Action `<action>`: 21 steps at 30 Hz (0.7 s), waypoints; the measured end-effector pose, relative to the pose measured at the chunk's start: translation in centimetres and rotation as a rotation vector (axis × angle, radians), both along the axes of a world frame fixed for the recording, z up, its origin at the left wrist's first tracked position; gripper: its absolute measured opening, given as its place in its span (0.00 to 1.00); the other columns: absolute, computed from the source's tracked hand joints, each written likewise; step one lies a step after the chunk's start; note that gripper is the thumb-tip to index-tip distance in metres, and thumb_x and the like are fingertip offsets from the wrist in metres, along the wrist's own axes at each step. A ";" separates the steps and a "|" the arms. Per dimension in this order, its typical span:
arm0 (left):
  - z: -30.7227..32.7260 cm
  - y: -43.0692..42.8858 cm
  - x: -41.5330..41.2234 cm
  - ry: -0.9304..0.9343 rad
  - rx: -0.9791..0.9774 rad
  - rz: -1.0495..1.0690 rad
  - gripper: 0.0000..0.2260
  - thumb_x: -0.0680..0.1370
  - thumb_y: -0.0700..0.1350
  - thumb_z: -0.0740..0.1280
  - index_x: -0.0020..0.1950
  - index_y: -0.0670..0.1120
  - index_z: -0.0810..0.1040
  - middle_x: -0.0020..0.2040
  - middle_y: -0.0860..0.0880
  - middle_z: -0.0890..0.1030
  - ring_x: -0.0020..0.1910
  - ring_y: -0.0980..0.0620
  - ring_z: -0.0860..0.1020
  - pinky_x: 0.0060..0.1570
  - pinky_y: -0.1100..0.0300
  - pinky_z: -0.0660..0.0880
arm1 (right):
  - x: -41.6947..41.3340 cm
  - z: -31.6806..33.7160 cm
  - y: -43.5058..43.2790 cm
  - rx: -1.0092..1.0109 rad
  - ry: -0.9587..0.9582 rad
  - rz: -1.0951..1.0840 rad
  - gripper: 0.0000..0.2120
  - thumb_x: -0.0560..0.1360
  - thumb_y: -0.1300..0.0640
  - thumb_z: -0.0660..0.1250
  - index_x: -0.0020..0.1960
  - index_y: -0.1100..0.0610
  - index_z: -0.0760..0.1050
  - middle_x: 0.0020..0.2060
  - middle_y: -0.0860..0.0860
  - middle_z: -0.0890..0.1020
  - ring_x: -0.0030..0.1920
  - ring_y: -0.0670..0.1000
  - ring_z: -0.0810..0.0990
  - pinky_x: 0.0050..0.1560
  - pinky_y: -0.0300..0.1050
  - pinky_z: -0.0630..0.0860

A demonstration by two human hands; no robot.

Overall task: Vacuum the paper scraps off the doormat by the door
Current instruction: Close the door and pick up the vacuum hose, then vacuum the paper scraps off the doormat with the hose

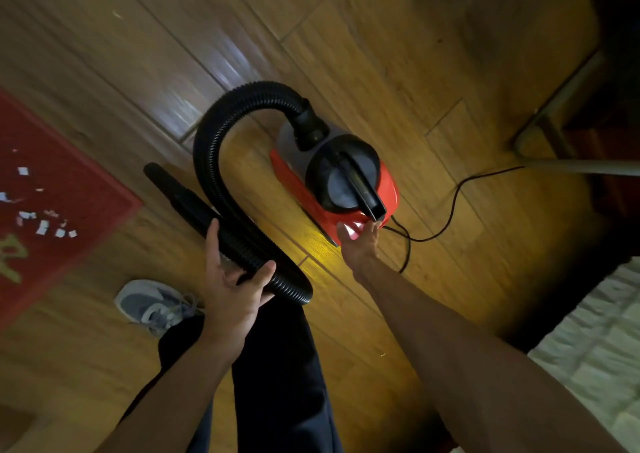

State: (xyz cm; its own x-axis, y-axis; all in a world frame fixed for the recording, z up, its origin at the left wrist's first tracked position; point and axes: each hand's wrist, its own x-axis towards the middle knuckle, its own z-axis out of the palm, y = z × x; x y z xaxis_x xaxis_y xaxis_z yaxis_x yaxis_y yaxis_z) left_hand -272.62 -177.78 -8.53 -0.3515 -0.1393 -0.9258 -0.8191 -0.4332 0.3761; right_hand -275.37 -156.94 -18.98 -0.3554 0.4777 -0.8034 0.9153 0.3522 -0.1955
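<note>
I see a wood plank floor [346, 37]; the red doormat [52, 189] at left carries white paper scraps [43, 226]. My left hand [232, 286] grips the vacuum hose [214, 162]; right hand [360, 241], fingers extended, touches the red vacuum [346, 182].

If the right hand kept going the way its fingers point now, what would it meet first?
The right hand points at the rear of the red vacuum body; its fingertips already look at or on the lit red casing just below the black handle. Whether they actually touch is unclear.
</note>
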 end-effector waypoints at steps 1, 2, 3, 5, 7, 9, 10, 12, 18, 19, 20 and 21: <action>0.0 -0.2 0.2 0.001 0.001 0.000 0.43 0.74 0.31 0.71 0.77 0.67 0.57 0.54 0.52 0.81 0.53 0.56 0.81 0.40 0.52 0.82 | -0.3 0.1 0.0 -0.019 -0.035 -0.009 0.47 0.77 0.47 0.68 0.80 0.57 0.38 0.80 0.52 0.44 0.78 0.55 0.55 0.74 0.56 0.64; 0.1 -0.5 0.4 0.007 0.003 0.005 0.43 0.74 0.31 0.71 0.76 0.67 0.57 0.54 0.52 0.81 0.52 0.56 0.81 0.37 0.55 0.82 | -0.8 0.3 -0.2 -0.039 -0.086 -0.002 0.49 0.76 0.46 0.69 0.80 0.58 0.36 0.80 0.53 0.44 0.78 0.54 0.53 0.75 0.55 0.62; 0.1 -0.9 0.6 0.013 0.008 0.016 0.43 0.74 0.31 0.72 0.76 0.67 0.58 0.53 0.52 0.81 0.51 0.57 0.81 0.36 0.57 0.82 | -1.5 0.6 -0.4 -0.054 -0.158 0.043 0.50 0.76 0.45 0.69 0.79 0.60 0.36 0.80 0.55 0.47 0.78 0.55 0.53 0.75 0.53 0.62; 0.2 -1.7 1.0 0.040 0.015 0.033 0.43 0.74 0.30 0.72 0.74 0.68 0.59 0.51 0.49 0.81 0.49 0.55 0.81 0.39 0.53 0.83 | -3.4 2.5 -1.6 -0.063 -0.369 0.268 0.42 0.77 0.48 0.68 0.78 0.67 0.48 0.76 0.61 0.62 0.74 0.59 0.65 0.68 0.51 0.70; 0.4 -2.7 1.1 0.057 0.018 0.060 0.43 0.73 0.29 0.72 0.72 0.69 0.61 0.53 0.47 0.81 0.52 0.51 0.81 0.49 0.45 0.82 | -5.3 4.5 -4.0 -0.103 -0.502 0.513 0.25 0.78 0.54 0.65 0.69 0.68 0.67 0.62 0.62 0.78 0.58 0.59 0.80 0.58 0.52 0.78; 0.8 -3.8 1.1 0.046 0.025 0.099 0.42 0.73 0.28 0.71 0.71 0.69 0.62 0.56 0.46 0.81 0.55 0.50 0.80 0.51 0.45 0.81 | -7.2 6.3 -8.3 -0.222 -0.453 0.620 0.18 0.79 0.56 0.63 0.64 0.67 0.73 0.52 0.59 0.82 0.47 0.56 0.80 0.52 0.51 0.79; 1.0 -4.4 1.1 0.039 0.028 0.112 0.42 0.74 0.29 0.71 0.73 0.68 0.62 0.57 0.47 0.81 0.56 0.50 0.80 0.47 0.49 0.82 | -8.1 6.9 -10.9 -0.304 -0.375 0.638 0.18 0.80 0.57 0.63 0.65 0.66 0.73 0.49 0.59 0.80 0.45 0.55 0.78 0.48 0.49 0.78; 1.1 -5.6 1.2 0.036 0.032 0.124 0.42 0.74 0.30 0.71 0.74 0.69 0.62 0.61 0.50 0.80 0.58 0.51 0.80 0.41 0.57 0.83 | -9.6 7.9 -16.5 -0.516 -0.280 0.631 0.19 0.82 0.57 0.60 0.72 0.62 0.68 0.53 0.62 0.79 0.51 0.60 0.79 0.51 0.48 0.78; 0.9 -10.2 2.8 0.096 0.109 0.183 0.42 0.74 0.32 0.72 0.66 0.78 0.65 0.71 0.49 0.74 0.65 0.46 0.77 0.62 0.40 0.76 | -11.9 6.3 -28.8 -0.723 -0.406 0.952 0.21 0.83 0.52 0.58 0.75 0.46 0.63 0.50 0.53 0.78 0.48 0.51 0.78 0.56 0.55 0.78; 0.9 -11.1 3.1 0.108 0.125 0.213 0.41 0.75 0.32 0.72 0.65 0.79 0.66 0.71 0.48 0.74 0.65 0.45 0.78 0.61 0.39 0.76 | -12.2 5.9 -30.1 -0.724 -0.450 1.010 0.21 0.83 0.53 0.59 0.75 0.46 0.63 0.51 0.54 0.79 0.47 0.51 0.79 0.59 0.56 0.78; 0.9 -11.9 3.3 0.122 0.141 0.232 0.41 0.75 0.33 0.72 0.65 0.79 0.65 0.71 0.47 0.74 0.65 0.44 0.78 0.61 0.39 0.76 | -12.3 5.7 -31.2 -0.727 -0.481 1.064 0.21 0.83 0.54 0.60 0.75 0.46 0.63 0.54 0.55 0.79 0.47 0.51 0.80 0.61 0.58 0.77; 1.0 -12.7 3.6 0.131 0.152 0.242 0.41 0.76 0.33 0.71 0.65 0.79 0.64 0.71 0.47 0.75 0.64 0.44 0.78 0.61 0.39 0.76 | -12.2 5.5 -32.2 -0.728 -0.498 1.107 0.23 0.82 0.55 0.62 0.75 0.46 0.63 0.56 0.56 0.80 0.47 0.51 0.82 0.61 0.59 0.77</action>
